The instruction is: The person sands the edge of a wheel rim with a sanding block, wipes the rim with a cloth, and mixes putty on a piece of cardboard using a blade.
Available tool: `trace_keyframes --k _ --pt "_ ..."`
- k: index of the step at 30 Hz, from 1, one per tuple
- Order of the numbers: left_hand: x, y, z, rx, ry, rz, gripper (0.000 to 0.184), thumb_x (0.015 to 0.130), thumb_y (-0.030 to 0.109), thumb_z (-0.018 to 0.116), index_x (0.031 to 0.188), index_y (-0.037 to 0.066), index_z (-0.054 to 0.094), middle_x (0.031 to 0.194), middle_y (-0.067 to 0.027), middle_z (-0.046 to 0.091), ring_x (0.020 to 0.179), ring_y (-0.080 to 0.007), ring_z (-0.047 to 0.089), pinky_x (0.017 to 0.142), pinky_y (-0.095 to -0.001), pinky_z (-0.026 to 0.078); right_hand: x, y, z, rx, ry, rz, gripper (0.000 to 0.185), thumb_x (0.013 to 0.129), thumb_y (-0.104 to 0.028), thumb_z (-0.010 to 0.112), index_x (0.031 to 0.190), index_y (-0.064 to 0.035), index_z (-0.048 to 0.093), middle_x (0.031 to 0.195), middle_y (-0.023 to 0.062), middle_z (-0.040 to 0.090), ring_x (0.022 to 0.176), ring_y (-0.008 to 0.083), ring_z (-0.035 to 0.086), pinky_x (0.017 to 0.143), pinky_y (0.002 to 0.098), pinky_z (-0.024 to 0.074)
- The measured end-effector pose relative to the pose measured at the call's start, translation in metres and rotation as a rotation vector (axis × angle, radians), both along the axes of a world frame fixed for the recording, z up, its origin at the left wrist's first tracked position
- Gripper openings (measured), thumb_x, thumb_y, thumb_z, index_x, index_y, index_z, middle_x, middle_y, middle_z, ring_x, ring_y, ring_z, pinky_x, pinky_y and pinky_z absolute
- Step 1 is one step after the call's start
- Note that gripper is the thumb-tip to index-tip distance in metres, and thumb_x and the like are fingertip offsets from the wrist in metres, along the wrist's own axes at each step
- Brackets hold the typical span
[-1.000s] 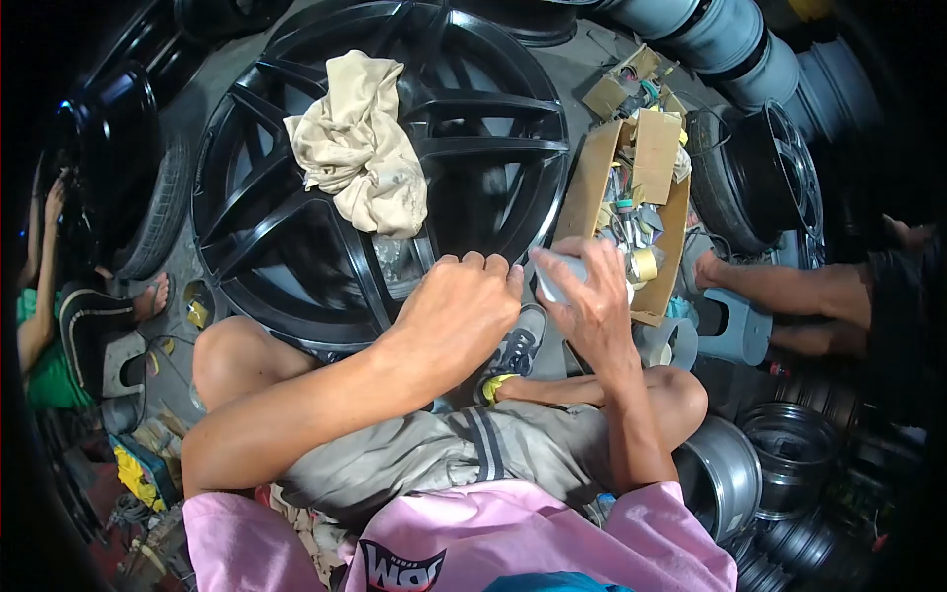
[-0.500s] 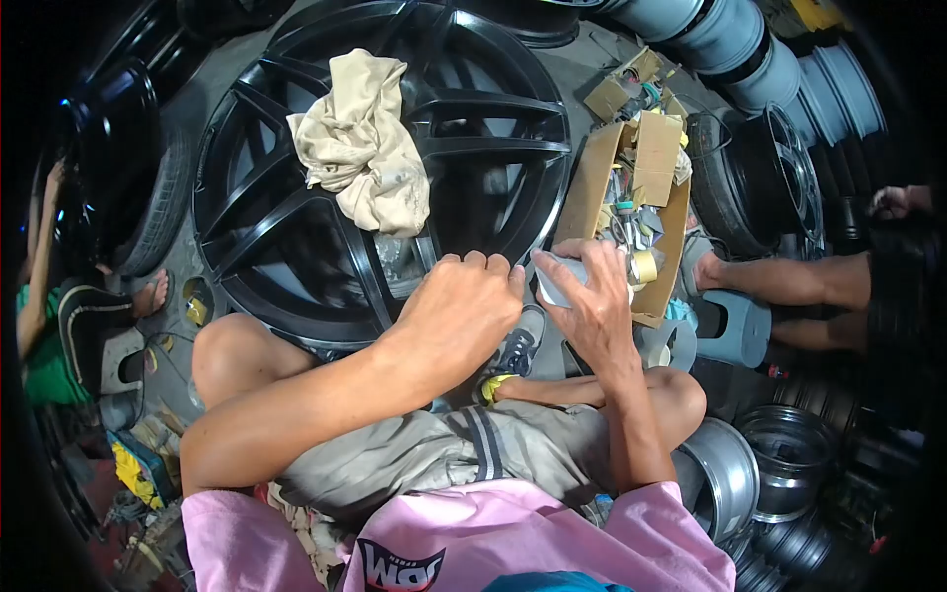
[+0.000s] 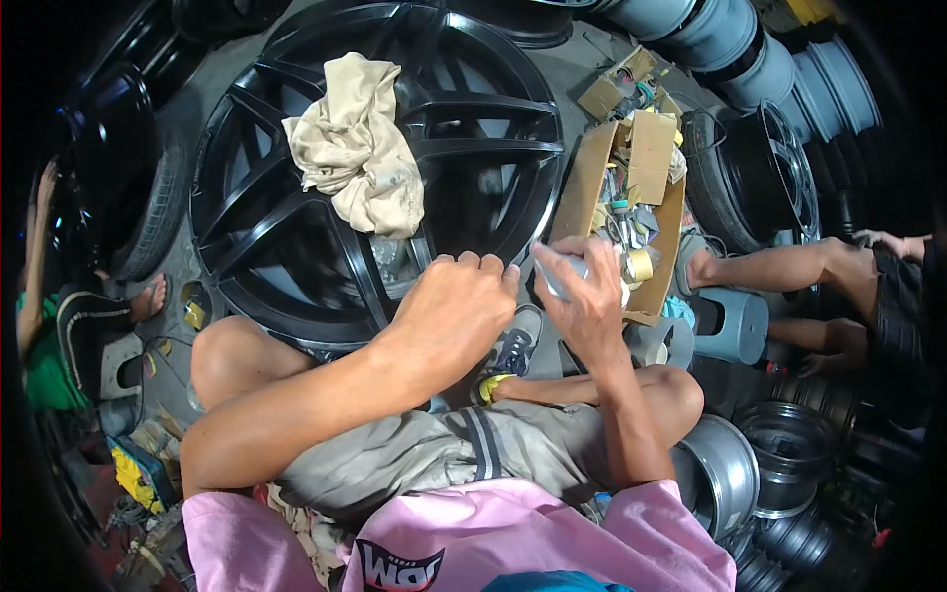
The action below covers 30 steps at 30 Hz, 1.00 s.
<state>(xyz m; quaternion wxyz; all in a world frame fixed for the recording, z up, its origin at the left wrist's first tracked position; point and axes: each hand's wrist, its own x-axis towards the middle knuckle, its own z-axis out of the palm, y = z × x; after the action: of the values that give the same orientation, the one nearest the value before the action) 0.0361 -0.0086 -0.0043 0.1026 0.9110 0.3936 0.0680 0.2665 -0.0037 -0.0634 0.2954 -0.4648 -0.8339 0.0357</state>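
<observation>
A large black alloy wheel (image 3: 360,261) lies flat in front of me, and a crumpled cream cloth (image 3: 360,148) rests on its spokes. My left hand (image 3: 454,301) is closed in a fist over the wheel's near rim, back of the hand up. Its fingertips are hidden, so what they hold, if anything, does not show. Just to its right, my right hand (image 3: 582,296) pinches a small grey sheet-like piece (image 3: 564,278) between thumb and fingers. That piece is mostly covered by the hand; its exact kind cannot be told. The two hands are slightly apart.
A cardboard box (image 3: 574,197) full of tools and tape stands right of the wheel. Beyond it are a tyre (image 3: 712,187), grey rims (image 3: 834,94) and a blue-grey stool (image 3: 732,326). Another person's leg (image 3: 779,268) is at right; someone else sits at left.
My hands stay almost in place, the right one shifting slightly, with less of the grey piece showing. The person at right has moved a leg and arms further into view.
</observation>
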Motion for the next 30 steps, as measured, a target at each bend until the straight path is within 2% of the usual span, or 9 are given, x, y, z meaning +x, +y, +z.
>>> trace_keyframes --k 5,9,16,18,26,28,30 --pt "0.0 -0.002 0.0 0.01 0.015 -0.006 0.049 0.084 0.007 0.069 0.13 -0.006 0.071 0.096 -0.0146 0.067 0.089 -0.0284 0.07 0.072 -0.0396 0.058 -0.011 -0.006 -0.01 0.047 0.091 -0.078 0.046 0.075 -0.004 0.086 0.12 -0.0126 0.079 0.106 0.0087 0.065 0.097 0.028 0.062 0.083 0.0427 0.0487" --pt "0.0 0.0 -0.001 0.017 0.006 -0.006 0.048 0.084 0.007 0.068 0.13 -0.006 0.071 0.097 -0.0143 0.067 0.089 -0.0284 0.07 0.071 -0.0395 0.058 -0.014 -0.007 -0.019 0.045 0.168 -0.115 0.043 0.078 -0.002 0.085 0.119 -0.0117 0.079 0.104 0.0089 0.066 0.094 0.028 0.063 0.081 0.0417 0.0491" --pt "-0.001 -0.002 0.0 0.006 0.009 -0.015 0.048 0.083 0.006 0.069 0.13 -0.006 0.071 0.096 -0.0142 0.067 0.088 -0.0286 0.07 0.071 -0.0398 0.058 -0.018 -0.008 -0.025 0.088 0.197 -0.175 0.042 0.079 -0.001 0.086 0.119 -0.0113 0.08 0.102 0.009 0.065 0.091 0.0276 0.064 0.081 0.0412 0.0505" --pt "-0.002 0.001 0.001 0.004 -0.002 -0.009 0.049 0.083 0.006 0.069 0.13 -0.006 0.071 0.096 -0.0143 0.067 0.089 -0.0286 0.07 0.071 -0.0398 0.058 -0.021 -0.016 -0.03 -0.005 0.306 -0.172 0.044 0.079 0.0 0.086 0.121 -0.0116 0.08 0.102 0.009 0.066 0.09 0.0268 0.064 0.079 0.0399 0.0508" --pt "-0.003 0.0 0.001 -0.029 0.003 -0.012 0.049 0.084 0.007 0.068 0.131 -0.005 0.071 0.098 -0.0148 0.068 0.09 -0.0289 0.07 0.075 -0.0401 0.058 -0.021 -0.013 -0.031 -0.001 0.32 -0.182 0.042 0.081 0.0 0.086 0.12 -0.0114 0.08 0.102 0.0088 0.066 0.087 0.0253 0.062 0.077 0.0389 0.0513" --pt "-0.002 0.0 0.001 -0.022 0.007 -0.004 0.049 0.084 0.007 0.068 0.131 -0.005 0.071 0.098 -0.0148 0.068 0.09 -0.029 0.07 0.074 -0.0401 0.058 -0.021 -0.015 -0.026 -0.009 0.292 -0.157 0.04 0.08 -0.001 0.086 0.119 -0.0114 0.081 0.103 0.009 0.066 0.089 0.0261 0.063 0.078 0.04 0.0502" --pt "-0.002 -0.002 0.0 -0.024 0.014 0.005 0.049 0.084 0.007 0.068 0.131 -0.005 0.071 0.098 -0.0147 0.068 0.09 -0.029 0.07 0.074 -0.0402 0.057 -0.016 -0.011 -0.017 0.062 0.141 -0.109 0.04 0.079 -0.003 0.086 0.118 -0.0118 0.08 0.103 0.009 0.066 0.092 0.0269 0.063 0.08 0.0412 0.0488"
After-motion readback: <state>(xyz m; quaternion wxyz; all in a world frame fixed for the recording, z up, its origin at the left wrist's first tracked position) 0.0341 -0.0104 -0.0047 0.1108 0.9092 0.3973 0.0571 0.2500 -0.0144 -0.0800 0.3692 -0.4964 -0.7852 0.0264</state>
